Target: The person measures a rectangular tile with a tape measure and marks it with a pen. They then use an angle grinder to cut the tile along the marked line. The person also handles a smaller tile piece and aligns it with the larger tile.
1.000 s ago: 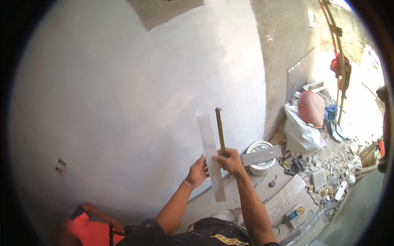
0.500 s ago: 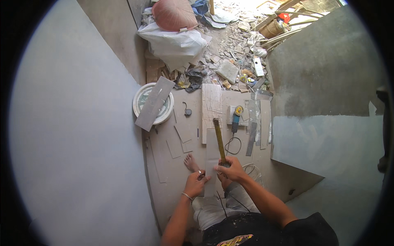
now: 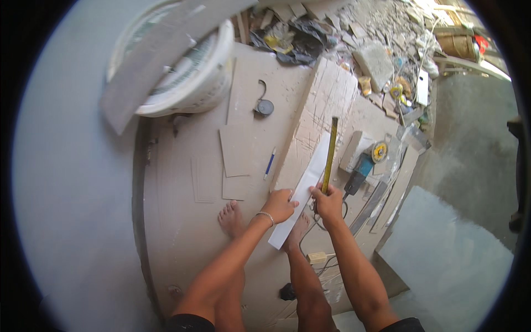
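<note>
My left hand (image 3: pixel 281 205) is closed on a long white strip (image 3: pixel 289 227), which slants over the near end of a pale, scored block (image 3: pixel 321 83). Beside it, my right hand (image 3: pixel 327 203) is closed around a tape measure, its extended yellow blade (image 3: pixel 331 152) pointing forward along the strip's right edge; my thumb also rests at the strip. Left of the block lie a blue pen (image 3: pixel 270 163), cut thin panels (image 3: pixel 235 149) and a small dark coiled object (image 3: pixel 264 107). Right of it lies a blue angle grinder (image 3: pixel 363 167) with a yellow disc. My bare feet (image 3: pixel 230 219) are below.
A white bucket (image 3: pixel 196 98) with a grey plank (image 3: pixel 133 77) across it stands at upper left beside the white wall (image 3: pixel 72 188). Rubble (image 3: pixel 373 66) fills the far end. Loose strips (image 3: pixel 381 202) lie at right, near a grey surface (image 3: pixel 464 138). A cable (image 3: pixel 343 216) curls behind my right arm.
The view has swung from the wall down to the floor. My hands have lowered the strip and tape toward the scored block. The other person seen earlier is out of view.
</note>
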Demonstrator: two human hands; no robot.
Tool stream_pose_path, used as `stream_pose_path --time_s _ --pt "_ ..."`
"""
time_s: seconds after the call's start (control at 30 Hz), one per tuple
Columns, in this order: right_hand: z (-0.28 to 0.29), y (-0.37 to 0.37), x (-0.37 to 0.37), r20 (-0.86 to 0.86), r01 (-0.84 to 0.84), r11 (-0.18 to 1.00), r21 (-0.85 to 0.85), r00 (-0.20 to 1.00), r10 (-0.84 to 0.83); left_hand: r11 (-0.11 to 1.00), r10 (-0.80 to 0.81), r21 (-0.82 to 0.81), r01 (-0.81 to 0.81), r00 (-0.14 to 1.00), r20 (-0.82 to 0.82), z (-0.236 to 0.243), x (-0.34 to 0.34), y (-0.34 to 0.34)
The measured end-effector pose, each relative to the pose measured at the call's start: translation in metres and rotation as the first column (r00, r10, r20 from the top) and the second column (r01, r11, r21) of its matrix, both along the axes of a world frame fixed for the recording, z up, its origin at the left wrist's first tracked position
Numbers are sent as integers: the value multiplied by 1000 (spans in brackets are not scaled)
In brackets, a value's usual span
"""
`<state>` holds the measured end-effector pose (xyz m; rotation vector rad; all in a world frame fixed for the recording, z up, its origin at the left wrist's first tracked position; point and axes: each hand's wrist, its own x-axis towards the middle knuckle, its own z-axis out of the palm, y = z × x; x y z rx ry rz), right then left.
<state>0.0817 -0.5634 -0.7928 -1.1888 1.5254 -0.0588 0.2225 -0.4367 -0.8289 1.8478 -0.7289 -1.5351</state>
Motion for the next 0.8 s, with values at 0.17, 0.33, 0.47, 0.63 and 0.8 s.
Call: stream_pose_path --time_s 0.17,0.33,0.47,0.63,0.8 --pt "-112 -40 2 -42 -91 953 -289 996 82 985 151 -127 -116 938 311 -92 -26 -50" --pt "-140 -81 15 -52 -133 910 -393 991 122 977 179 -181 -115 902 392 -111 -27 -92" --pt "-133 -118 49 -199 -280 760 -586 959 200 965 105 -259 46 835 540 -106 2 -136" --pt "-126 -150 66 -329 -457 751 -477 885 330 975 -18 -169 146 807 590 -103 6 -165" --pt "-107 -147 43 -389 -539 697 -473 838 384 936 -164 -158 313 789 592 -102 16 -152"
